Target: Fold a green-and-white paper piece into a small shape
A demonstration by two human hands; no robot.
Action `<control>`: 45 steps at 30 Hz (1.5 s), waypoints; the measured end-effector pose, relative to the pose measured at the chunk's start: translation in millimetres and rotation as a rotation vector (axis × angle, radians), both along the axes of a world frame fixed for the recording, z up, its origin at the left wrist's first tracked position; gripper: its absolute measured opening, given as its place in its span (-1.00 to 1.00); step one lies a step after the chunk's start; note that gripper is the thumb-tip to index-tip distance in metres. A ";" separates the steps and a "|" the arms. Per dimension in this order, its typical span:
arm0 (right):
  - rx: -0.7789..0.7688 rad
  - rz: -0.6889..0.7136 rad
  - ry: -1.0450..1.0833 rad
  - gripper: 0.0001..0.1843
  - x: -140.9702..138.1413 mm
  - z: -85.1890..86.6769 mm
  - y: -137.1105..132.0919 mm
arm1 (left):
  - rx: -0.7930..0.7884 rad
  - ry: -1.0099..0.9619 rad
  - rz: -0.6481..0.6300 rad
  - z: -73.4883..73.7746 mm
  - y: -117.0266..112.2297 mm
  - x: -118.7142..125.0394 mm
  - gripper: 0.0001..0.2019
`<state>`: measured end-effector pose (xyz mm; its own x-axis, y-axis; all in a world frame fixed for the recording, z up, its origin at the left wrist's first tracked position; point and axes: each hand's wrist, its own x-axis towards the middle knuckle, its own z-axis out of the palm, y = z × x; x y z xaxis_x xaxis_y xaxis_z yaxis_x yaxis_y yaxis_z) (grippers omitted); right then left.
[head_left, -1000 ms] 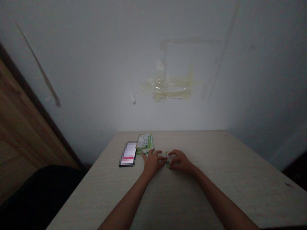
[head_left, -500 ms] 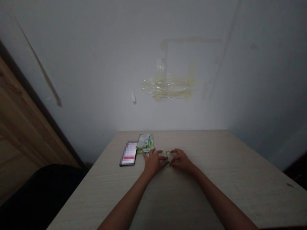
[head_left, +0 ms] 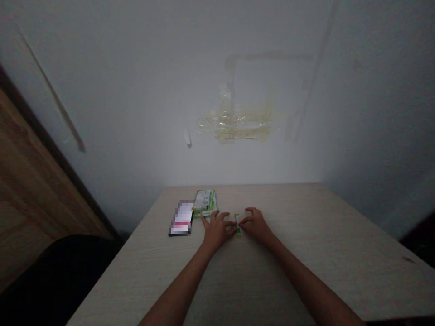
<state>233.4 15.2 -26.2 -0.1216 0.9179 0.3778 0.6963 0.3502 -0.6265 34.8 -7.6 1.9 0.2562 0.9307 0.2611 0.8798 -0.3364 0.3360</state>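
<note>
A small green and white packet (head_left: 237, 225) lies on the pale wooden table (head_left: 306, 253) between my two hands. My left hand (head_left: 216, 227) rests on the table with its fingers spread, thumb and forefinger touching the packet's left edge. My right hand (head_left: 256, 223) pinches the packet's right edge with curled fingers. What the packet is cannot be made out in the dim light.
A stack of green and white packets (head_left: 205, 202) lies just beyond my left hand. A phone with a lit screen (head_left: 181, 218) sits to its left. A white wall with old tape marks (head_left: 238, 122) rises behind the table. A wooden panel (head_left: 30, 181) stands at the left.
My right hand has shifted slightly away from me along the small packet, and its fingers have tightened on the packet's edge. My left hand has hardly moved.
</note>
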 end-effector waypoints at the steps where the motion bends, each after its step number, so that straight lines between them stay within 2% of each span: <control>1: 0.007 -0.020 0.003 -0.90 -0.8 -1.2 0.6 | -0.005 0.004 -0.001 0.0 0.0 0.0 -0.80; 5: 0.016 -0.076 0.002 -0.86 -3.1 -3.8 3.0 | -0.011 0.024 0.001 -0.3 0.0 -0.1 -0.79; 11: -0.004 -0.090 -0.012 -0.81 -4.2 -1.2 3.5 | -0.004 0.012 -0.001 -1.5 -0.6 -0.9 -0.80; 22: -0.002 0.076 -0.020 -0.91 7.0 -1.7 2.7 | -0.024 -0.004 0.013 1.3 -3.8 -0.1 -0.78; 32: -0.001 -0.067 -0.030 -0.80 -2.1 -3.3 5.9 | -0.034 0.008 0.004 0.7 -2.5 -0.3 -0.77; 45: -0.048 -0.120 -0.087 -0.73 -4.0 0.4 11.1 | -0.051 0.015 0.001 0.0 -0.9 -0.1 -0.76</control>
